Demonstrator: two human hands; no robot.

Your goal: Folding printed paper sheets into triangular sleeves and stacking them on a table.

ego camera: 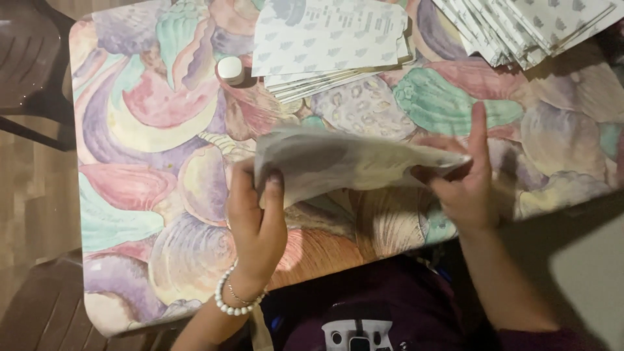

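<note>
Both hands grip one white bag (354,162) above the worktop's near edge: the left hand (255,221) pinches its left end, the right hand (465,185) clasps its right end with the forefinger raised. The shell-patterned worktop (143,149) carries a bag stack (328,45) at its far edge, another stack (526,26) at the far right corner, and a small white cap (230,69) beside the first.

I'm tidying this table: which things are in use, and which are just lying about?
In use: paper sheet held by left hand and right hand; paper stack; fanned pile.
Lying about: small white cap; chair.
</note>
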